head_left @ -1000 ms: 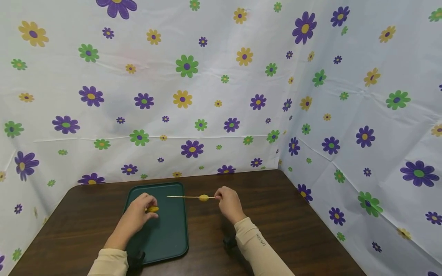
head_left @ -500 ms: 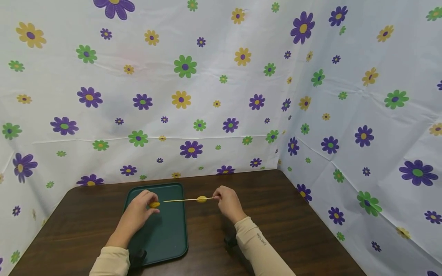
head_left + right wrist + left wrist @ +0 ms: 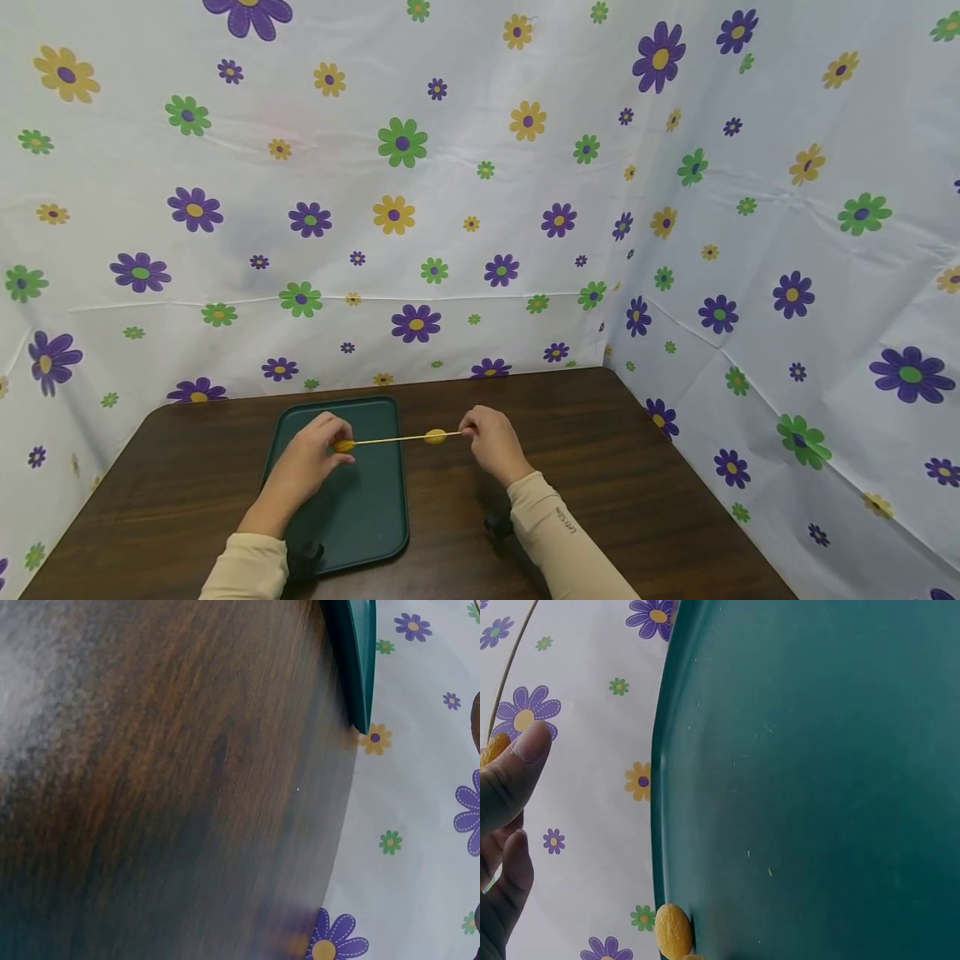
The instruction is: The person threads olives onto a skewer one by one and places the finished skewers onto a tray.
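My left hand (image 3: 303, 458) is over the green tray (image 3: 367, 508), pinching a small yellow oval piece with a wrinkled surface (image 3: 343, 447) between thumb and fingers. A thin wooden skewer (image 3: 382, 440) runs nearly level between the hands. Its right end is pinched by my right hand (image 3: 497, 446), over the table. A second yellow oval piece (image 3: 435, 437) sits threaded on the skewer, nearer the right hand. The skewer's left tip meets the piece in my left hand. In the left wrist view, thumb and piece (image 3: 493, 748) show at the left edge, with the skewer (image 3: 511, 660) rising from it.
Another yellow oval piece (image 3: 673, 931) lies against the tray's rim, with part of one more at the frame's bottom edge. The tray stands on a dark wooden table (image 3: 600, 483). A flower-print sheet (image 3: 480, 192) hangs behind and on the sides.
My left hand has moved slightly right with its yellow piece. The skewer has shifted a little left and its tip has dropped, closing the gap to that piece.
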Demonstrator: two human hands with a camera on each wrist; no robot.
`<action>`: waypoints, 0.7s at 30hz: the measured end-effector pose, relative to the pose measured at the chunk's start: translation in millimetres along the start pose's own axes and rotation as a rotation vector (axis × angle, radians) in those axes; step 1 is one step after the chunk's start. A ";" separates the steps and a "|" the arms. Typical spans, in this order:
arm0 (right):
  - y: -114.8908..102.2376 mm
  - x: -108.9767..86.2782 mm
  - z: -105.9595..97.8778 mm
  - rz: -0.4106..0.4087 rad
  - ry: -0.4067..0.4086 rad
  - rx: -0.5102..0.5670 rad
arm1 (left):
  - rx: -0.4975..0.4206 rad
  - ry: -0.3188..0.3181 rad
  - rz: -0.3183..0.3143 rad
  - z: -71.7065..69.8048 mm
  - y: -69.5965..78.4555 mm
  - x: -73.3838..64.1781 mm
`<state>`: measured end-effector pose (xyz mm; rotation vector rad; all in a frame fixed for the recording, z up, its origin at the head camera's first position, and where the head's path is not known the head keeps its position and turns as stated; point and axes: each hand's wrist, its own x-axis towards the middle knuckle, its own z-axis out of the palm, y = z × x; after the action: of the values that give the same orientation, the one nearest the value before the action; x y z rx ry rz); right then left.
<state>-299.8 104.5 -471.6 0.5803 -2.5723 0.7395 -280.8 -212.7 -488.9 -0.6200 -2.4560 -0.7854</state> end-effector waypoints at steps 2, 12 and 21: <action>-0.3 -0.5 0.1 -0.001 0.006 -0.024 | -0.003 0.012 0.025 1.1 0.2 -0.3; -9.8 1.2 -2.3 -0.038 0.029 -0.142 | -0.010 0.014 0.105 4.3 6.1 2.7; -6.5 -1.8 -0.9 -0.001 0.028 -0.137 | -0.042 0.010 0.088 7.0 3.7 -2.1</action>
<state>-294.8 100.5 -469.2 0.5240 -2.5716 0.5619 -279.3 -206.2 -493.6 -0.7329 -2.3906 -0.8044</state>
